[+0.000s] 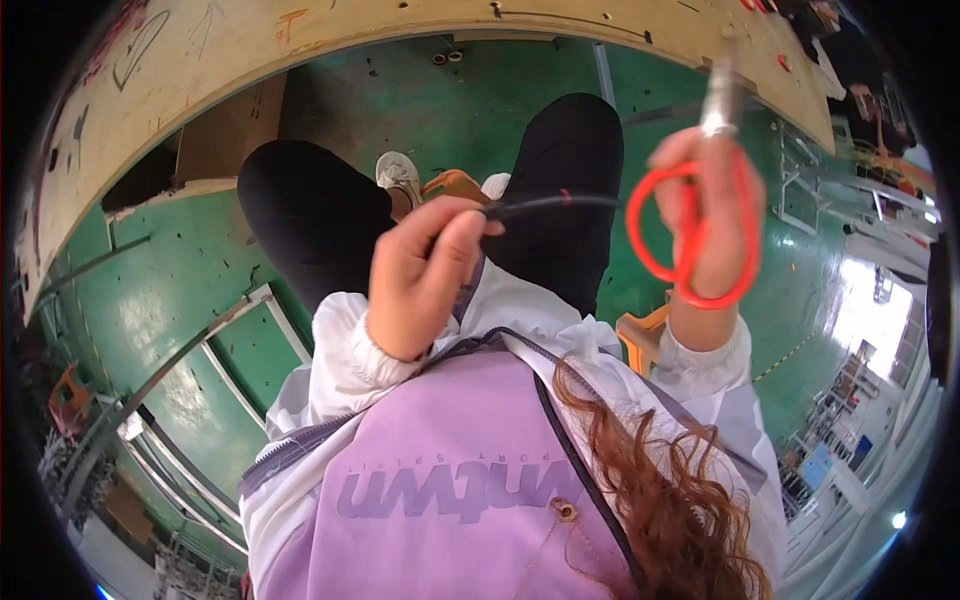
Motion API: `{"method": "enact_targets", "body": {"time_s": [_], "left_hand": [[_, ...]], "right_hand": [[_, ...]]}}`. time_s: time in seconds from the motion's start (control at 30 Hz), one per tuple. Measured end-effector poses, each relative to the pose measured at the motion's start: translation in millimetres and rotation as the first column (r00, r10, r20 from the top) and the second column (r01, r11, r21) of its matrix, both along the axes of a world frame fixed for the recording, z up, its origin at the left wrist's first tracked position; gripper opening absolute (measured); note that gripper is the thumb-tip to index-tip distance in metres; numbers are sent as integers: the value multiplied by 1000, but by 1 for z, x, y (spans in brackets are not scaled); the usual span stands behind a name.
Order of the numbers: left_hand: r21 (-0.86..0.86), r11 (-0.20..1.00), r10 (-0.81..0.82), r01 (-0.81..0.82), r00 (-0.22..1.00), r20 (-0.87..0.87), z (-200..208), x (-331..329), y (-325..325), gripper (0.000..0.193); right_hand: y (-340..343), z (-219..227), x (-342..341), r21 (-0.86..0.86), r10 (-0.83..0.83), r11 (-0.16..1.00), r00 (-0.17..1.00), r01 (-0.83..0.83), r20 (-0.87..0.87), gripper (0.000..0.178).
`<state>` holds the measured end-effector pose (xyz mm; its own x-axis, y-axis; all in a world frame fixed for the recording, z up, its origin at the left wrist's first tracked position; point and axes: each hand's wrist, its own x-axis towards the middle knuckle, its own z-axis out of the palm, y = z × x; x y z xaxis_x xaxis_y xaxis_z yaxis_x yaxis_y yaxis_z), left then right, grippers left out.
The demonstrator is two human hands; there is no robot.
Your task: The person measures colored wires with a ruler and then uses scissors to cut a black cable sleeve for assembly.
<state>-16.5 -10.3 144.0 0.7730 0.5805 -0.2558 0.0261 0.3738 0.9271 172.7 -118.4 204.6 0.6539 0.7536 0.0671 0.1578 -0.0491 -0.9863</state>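
Observation:
My left hand (420, 275) is closed in a pinch on a thin black cable (540, 205), in front of my lap. The cable stretches to the right with a small red mark on it. Its far end comes close to the scissors' loop, and I cannot tell whether they touch. Red-handled scissors (719, 108) are in my right hand (718, 215), their metal blades pointing up and away toward the table edge. Motion blurs the blade tips, so whether they are parted does not show.
A pale wooden tabletop (390, 22) with drawn marks curves across the far side. A thin dark strip (570, 22) lies on it. Beneath stands a cardboard box (235, 130). Metal framing (235, 320) rises at left; an orange seat part (642, 338) shows beside my right arm.

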Motion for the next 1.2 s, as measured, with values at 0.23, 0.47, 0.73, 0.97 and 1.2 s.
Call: {"method": "enact_targets", "body": {"time_s": [0.23,0.47,0.73,0.97,1.2], "left_hand": [[224,966,-122,131,991,-53,12,-3,14,18],[856,268,-210,441,894,-395,19,-7,27,20],[240,756,-644,608,758,108,19,-4,36,27],[-172,831,-458,529,827,326,21,5,18,29],[-328,914,-94,237,913,396,12,17,10,40]], "right_hand": [[18,-31,-42,-313,445,858,894,-407,58,22],[24,-32,-43,-282,479,864,854,-417,203,19],[24,-29,-29,-6,485,803,658,-596,-576,24],[28,-38,-25,255,504,829,468,-498,-725,28],[31,-33,-14,86,265,960,964,-266,23,17]]}}
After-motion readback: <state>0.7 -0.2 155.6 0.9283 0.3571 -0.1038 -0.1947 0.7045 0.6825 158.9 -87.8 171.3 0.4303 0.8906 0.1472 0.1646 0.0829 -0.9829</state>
